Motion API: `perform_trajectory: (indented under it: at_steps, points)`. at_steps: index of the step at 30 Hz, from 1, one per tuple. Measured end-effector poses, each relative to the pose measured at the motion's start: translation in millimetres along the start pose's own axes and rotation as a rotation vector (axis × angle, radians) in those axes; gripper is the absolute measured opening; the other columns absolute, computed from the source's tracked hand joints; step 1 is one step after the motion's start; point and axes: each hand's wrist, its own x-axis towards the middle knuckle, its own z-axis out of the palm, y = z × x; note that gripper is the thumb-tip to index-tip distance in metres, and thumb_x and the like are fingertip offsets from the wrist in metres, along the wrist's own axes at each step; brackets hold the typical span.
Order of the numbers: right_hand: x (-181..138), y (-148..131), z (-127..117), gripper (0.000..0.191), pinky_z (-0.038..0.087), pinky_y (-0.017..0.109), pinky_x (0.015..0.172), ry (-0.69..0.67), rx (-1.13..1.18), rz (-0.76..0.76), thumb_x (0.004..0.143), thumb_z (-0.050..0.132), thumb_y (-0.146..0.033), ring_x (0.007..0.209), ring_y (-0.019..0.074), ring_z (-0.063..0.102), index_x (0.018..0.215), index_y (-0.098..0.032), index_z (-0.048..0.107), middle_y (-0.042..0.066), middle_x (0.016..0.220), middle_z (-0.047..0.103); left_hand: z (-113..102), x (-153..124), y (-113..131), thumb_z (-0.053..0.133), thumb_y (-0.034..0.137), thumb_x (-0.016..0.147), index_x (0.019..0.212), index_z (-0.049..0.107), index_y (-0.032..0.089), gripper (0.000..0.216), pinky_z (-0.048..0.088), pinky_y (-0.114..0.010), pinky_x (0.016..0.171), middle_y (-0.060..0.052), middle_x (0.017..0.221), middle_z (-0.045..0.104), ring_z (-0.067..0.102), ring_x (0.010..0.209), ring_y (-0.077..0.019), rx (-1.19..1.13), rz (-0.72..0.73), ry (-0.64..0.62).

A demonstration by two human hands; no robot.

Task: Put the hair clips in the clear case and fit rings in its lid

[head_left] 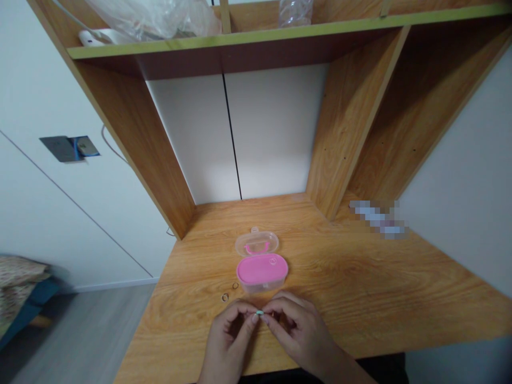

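**Where Fingers (247, 328) Meet, a Small Green Piece (260, 312) Is Pinched**

With the green piece taken as the dial's centre and twelve o'clock pointing away from the person, the left hand (229, 335) comes in from eight and the right hand (304, 329) from four. Both sets of fingers are drawn narrow, thumb against index, and hold the piece between them above the wooden surface (360, 288), near its front edge. What exactly the piece is cannot be told at this size.

At twelve o'clock, just beyond the hands, stands a clear oval box (256, 288) with a pink panel (260, 268) across its top. Its transparent lid (240, 244) lies open on the far side, a pink handle (257, 251) showing on it.

Between ten and eleven lies a thin dark ring (235, 286); near it, closer to ten, is a small ring-shaped item (224, 297), perhaps a pair overlapping. Well apart at two rests a pixelated object (378, 217). High at twelve runs a shelf (256, 37), with a plastic bag (164, 18) toward eleven and a clear container (295, 13) beside twelve.
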Motion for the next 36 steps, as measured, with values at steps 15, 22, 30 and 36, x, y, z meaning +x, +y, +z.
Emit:
perform_trajectory:
  at_steps: [15, 22, 30, 36]
  points:
    - [-0.1, -3.3, -1.1, 0.009, 0.043, 0.023, 0.056, 0.006, -0.004, -0.006, 0.087, 0.062, -0.017, 0.057, 0.0118, 0.055, 0.081, -0.020, 0.068, 0.000, 0.070, 0.067, 13.5, -10.3, 0.1, 0.073, 0.023, 0.085, 0.101, 0.071, 0.021, 0.015, 0.061, -0.028, 0.074, -0.006, 0.089, 0.075, 0.072, 0.080, -0.0194, 0.421, 0.414, 0.299]
    - [2.8, -3.3, -3.1, 0.011, 0.043, 0.023, 0.056, -0.007, 0.018, -0.027, 0.088, 0.063, -0.018, 0.058, 0.0120, 0.056, 0.079, -0.021, 0.068, 0.000, 0.070, 0.066, 18.3, -16.3, -12.3, 0.073, 0.021, 0.087, 0.102, 0.075, 0.024, 0.016, 0.061, -0.029, 0.078, -0.007, 0.092, 0.078, 0.074, 0.083, -0.0210, 0.499, 0.473, 0.385]
    - [1.8, -3.3, -3.0, 0.008, 0.041, 0.022, 0.055, -0.037, 0.080, -0.009, 0.082, 0.064, -0.014, 0.058, 0.0114, 0.053, 0.076, -0.020, 0.066, -0.001, 0.069, 0.061, 8.1, -11.6, -8.0, 0.069, 0.009, 0.086, 0.113, 0.072, 0.022, 0.030, 0.063, -0.028, 0.078, -0.006, 0.092, 0.079, 0.076, 0.082, -0.0207, 0.584, 0.653, 0.208]
    - [-0.9, -1.8, -2.8, 0.008, 0.039, 0.023, 0.053, -0.072, 0.088, 0.030, 0.081, 0.064, -0.015, 0.058, 0.0116, 0.052, 0.075, -0.021, 0.064, -0.003, 0.066, 0.056, 8.1, -8.9, 3.0, 0.069, 0.011, 0.087, 0.109, 0.072, 0.021, 0.025, 0.064, -0.026, 0.075, -0.006, 0.089, 0.079, 0.076, 0.080, -0.0193, 0.567, 0.687, 0.184]
